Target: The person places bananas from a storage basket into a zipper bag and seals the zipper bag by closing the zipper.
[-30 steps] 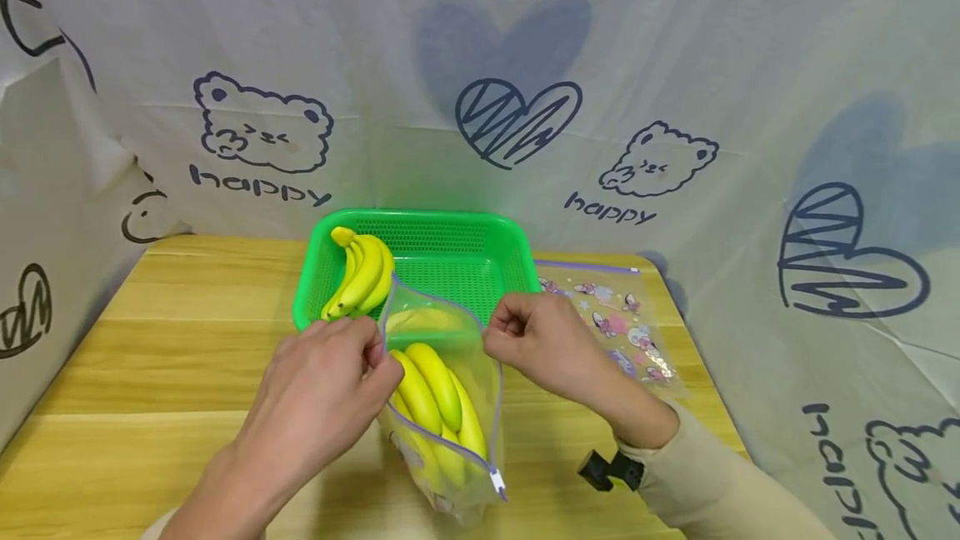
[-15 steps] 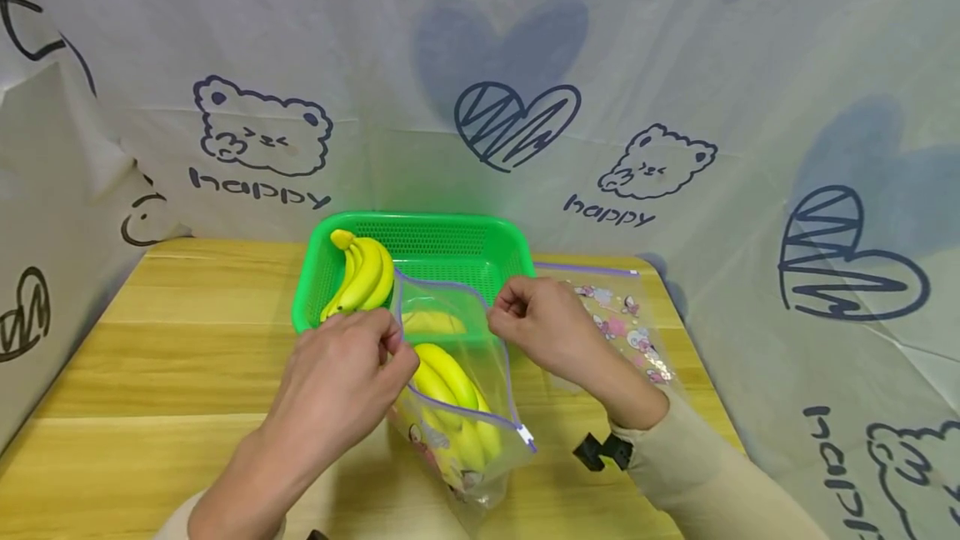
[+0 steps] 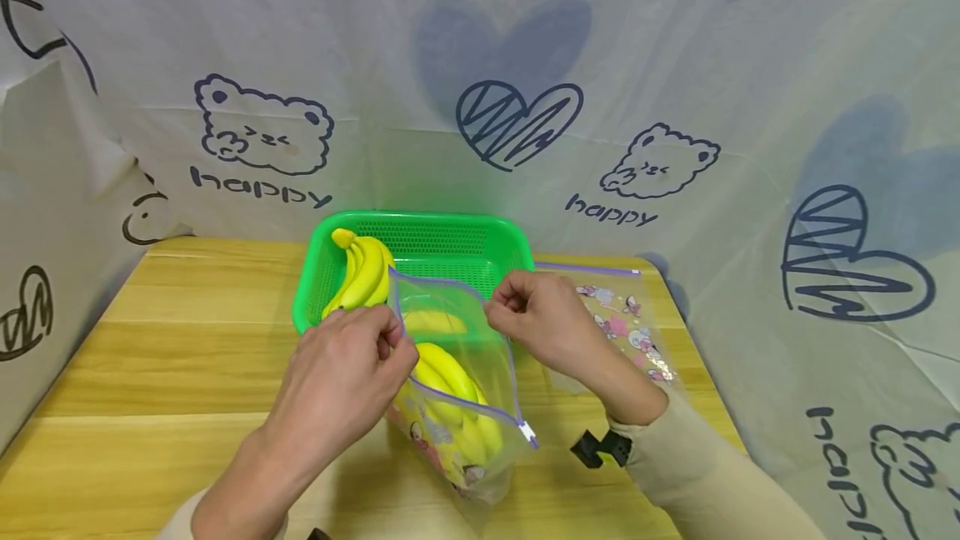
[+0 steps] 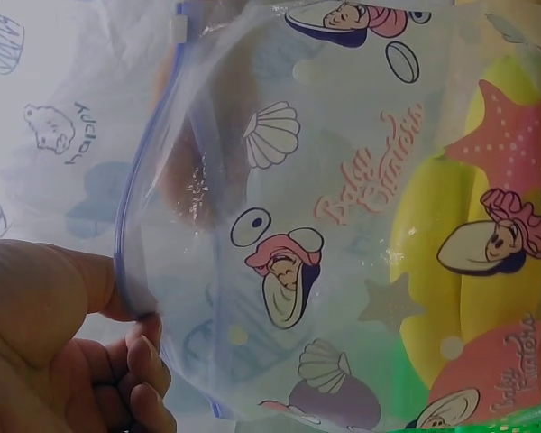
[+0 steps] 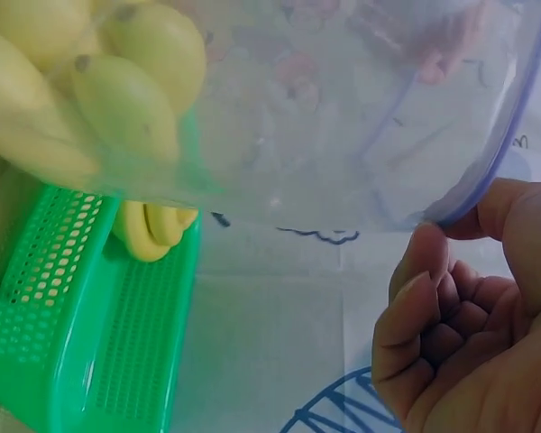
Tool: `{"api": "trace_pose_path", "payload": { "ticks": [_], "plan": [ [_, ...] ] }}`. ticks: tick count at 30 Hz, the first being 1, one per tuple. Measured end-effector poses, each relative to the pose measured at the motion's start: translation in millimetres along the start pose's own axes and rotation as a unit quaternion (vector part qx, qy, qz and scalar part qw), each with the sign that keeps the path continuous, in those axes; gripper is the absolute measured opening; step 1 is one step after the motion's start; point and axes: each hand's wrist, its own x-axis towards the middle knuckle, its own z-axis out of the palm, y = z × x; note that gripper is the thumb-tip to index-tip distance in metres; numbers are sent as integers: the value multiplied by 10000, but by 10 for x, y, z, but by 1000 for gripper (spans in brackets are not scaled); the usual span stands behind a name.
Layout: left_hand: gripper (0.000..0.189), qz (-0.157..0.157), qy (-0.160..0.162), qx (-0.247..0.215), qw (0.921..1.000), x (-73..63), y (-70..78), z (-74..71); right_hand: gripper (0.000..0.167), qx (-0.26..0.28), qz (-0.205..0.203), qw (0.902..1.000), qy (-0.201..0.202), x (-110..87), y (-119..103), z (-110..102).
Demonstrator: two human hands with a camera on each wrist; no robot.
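A clear zip bag (image 3: 480, 373) with a purple zip edge and white slider hangs between my hands, its mouth spread. Inside it lies a bunch of yellow bananas (image 3: 450, 373). My left hand (image 3: 348, 373) pinches the near left part of the zip edge between thumb and finger. On the far right side, my right hand (image 3: 543, 315) pinches the opposite edge. The left wrist view shows cartoon shells and a starfish (image 4: 505, 135) printed on the bag. In the right wrist view the thumb and fingertips (image 5: 430, 244) grip the bag's rim.
Behind the bag stands a green perforated basket (image 3: 517, 240) with another bunch of bananas (image 3: 363, 273) at its left. A flat printed zip bag (image 3: 618, 315) lies on the wooden table (image 3: 187, 340) at right. A printed curtain (image 3: 390, 48) closes off the back and sides.
Both hands keep their pinch on the bag. The left hand and the bag's slider end have shifted right; the right hand has risen slightly. The bag's front face shows more now.
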Motion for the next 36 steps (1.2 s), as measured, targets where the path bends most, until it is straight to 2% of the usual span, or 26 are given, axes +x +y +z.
{"api": "trace_pose_path", "payload": {
  "ticks": [4,8,15,20,23,26,30,32,34,36],
  "plan": [
    [17,1,17,-58,10000,11,1,-7,11,335,52,9991,-257,-46,-60,-13],
    [16,35,-23,-171,9998,19,10,-12,12,586,-75,9961,-658,-102,-141,-11],
    [14,123,-3,-441,9990,33,-3,-69,11,861,-364,9846,-1476,-201,-301,-9],
    [12,225,-110,-409,9989,56,-49,-75,10,830,-291,9819,-1680,-191,-294,30],
    [10,252,-156,-359,9989,74,-78,-64,13,760,-153,9834,-1641,-151,-235,31],
    [9,318,-134,-303,9989,94,-107,-63,15,720,-115,9876,-1393,-100,-169,14],
    [7,403,-36,-241,9989,115,-133,-68,11,293,-267,9968,-692,-18,-103,17],
    [6,405,-3,-222,9989,119,-138,-69,21,-26,-388,9985,-393,28,-78,33],
    [6,379,-14,-214,9991,121,-141,-71,31,-338,-542,9977,-235,73,-54,50],
    [6,355,-30,-205,9992,123,-146,-73,32,-560,-662,9960,-197,104,-27,64]
  ]
}}
